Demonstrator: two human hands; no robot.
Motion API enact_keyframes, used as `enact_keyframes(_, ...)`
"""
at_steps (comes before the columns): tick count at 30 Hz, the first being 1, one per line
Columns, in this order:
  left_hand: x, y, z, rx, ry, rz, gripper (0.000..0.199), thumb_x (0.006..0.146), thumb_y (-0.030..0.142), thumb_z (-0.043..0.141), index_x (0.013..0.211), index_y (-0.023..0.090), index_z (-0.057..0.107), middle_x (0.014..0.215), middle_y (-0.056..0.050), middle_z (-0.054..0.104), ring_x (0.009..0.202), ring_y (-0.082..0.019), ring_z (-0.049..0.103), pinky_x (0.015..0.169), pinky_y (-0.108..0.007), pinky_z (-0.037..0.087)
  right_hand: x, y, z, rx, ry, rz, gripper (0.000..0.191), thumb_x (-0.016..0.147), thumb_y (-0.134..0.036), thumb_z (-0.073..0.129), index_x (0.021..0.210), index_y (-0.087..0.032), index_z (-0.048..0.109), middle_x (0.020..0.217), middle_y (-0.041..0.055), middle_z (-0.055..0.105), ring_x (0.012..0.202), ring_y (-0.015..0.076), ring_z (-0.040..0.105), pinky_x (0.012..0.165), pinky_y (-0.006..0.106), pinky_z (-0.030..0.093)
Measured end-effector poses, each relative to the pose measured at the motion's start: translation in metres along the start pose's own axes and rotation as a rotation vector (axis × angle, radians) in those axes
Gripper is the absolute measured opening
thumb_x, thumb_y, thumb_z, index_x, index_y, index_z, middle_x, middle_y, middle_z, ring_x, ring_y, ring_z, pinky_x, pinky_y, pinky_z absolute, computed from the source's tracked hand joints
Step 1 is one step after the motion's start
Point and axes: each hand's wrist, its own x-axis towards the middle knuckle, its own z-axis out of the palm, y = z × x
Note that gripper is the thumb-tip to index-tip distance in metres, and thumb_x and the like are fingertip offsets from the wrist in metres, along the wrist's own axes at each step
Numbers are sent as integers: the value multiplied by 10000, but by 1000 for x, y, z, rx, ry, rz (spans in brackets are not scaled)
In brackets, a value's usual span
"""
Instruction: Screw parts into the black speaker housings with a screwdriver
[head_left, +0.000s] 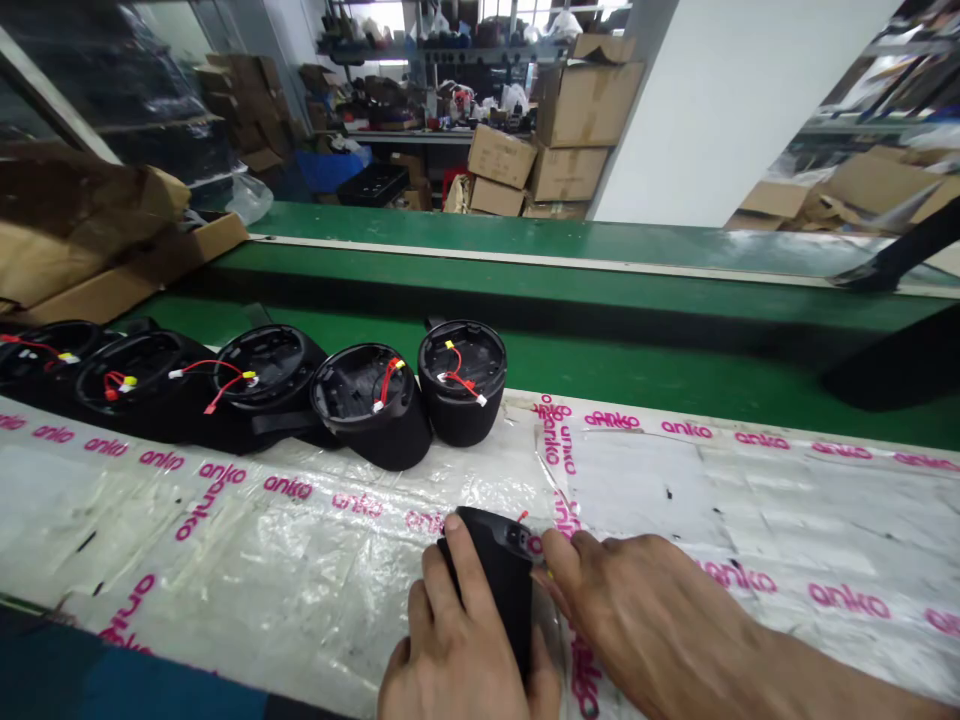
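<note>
My left hand is wrapped round a black cylindrical housing, which lies tilted on the plastic-covered bench. A small socket panel shows near the housing's upper end, and a bit of red wire sticks out behind it. At that end my right hand has its fingers pinched together. A speck of yellow shows by its fingertips, but what they hold is hidden. Beyond my hands stand similar open black housings, the nearest being one housing and another housing, with red wires and white and yellow connectors inside.
Plastic sheeting with pink "anko" print covers the bench. Behind it runs a green conveyor surface. More housings line the left side near a cardboard tray. A dark arm-like object stands at right.
</note>
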Motion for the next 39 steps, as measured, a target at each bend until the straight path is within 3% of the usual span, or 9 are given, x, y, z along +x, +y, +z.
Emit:
enact_keyframes(8, 3, -10, -14, -17, -42, 45, 763, 824, 324, 539, 1500, 53, 310, 1350, -194, 573, 962, -279, 686, 725, -334, 598, 5, 4, 54, -100, -164, -2, 159, 1043, -236, 334, 982, -176, 469, 547, -13, 535, 368, 196, 481, 415, 359, 167)
enact_keyframes(15, 5, -18, -21, -105, -128, 41, 784, 850, 343, 522, 1533, 96, 227, 1384, -213, 528, 1037, -290, 675, 814, -366, 565, 12, 11, 48, 27, -216, -44, 117, 1063, -242, 330, 977, -197, 395, 630, -21, 569, 450, 207, 555, 443, 346, 143)
enact_keyframes(21, 5, -17, -27, -141, -200, 2, 782, 875, 333, 490, 1551, 135, 151, 1411, -204, 485, 1041, -313, 670, 855, -437, 542, 12, 9, 52, 106, -156, 18, 120, 1057, -255, 390, 954, -200, 418, 640, -14, 586, 492, 218, 588, 469, 329, 169)
enact_keyframes(25, 3, -9, -32, -128, -214, -30, 793, 865, 344, 501, 1550, 135, 161, 1421, -212, 464, 1041, -321, 667, 844, -423, 546, 5, 9, 62, 189, -165, 90, 163, 1070, -282, 352, 947, -209, 429, 671, -6, 597, 540, 226, 614, 486, 324, 223)
enact_keyframes(31, 4, -11, -32, -127, -209, 1, 800, 859, 341, 497, 1554, 144, 154, 1385, -193, 504, 1041, -338, 668, 849, -443, 543, -1, 11, 73, 238, -124, 76, 248, 1089, -332, 253, 1000, -208, 449, 713, 4, 604, 583, 241, 630, 520, 339, 290)
enact_keyframes(35, 7, -20, -28, -182, -199, 30, 811, 839, 345, 492, 1552, 147, 160, 1397, -200, 499, 1059, -345, 664, 851, -453, 537, -1, 13, 73, 281, -36, 51, 370, 1096, -378, 140, 987, -217, 455, 712, 3, 596, 548, 226, 613, 513, 335, 308)
enact_keyframes(39, 8, -30, -21, -266, -178, 36, 821, 835, 398, 473, 1549, 135, 164, 1402, -199, 510, 1052, -349, 667, 870, -471, 527, 2, 16, 61, 469, 150, 139, 327, 1098, -412, 179, 1066, -227, 447, 680, -37, 575, 555, 191, 599, 542, 304, 362)
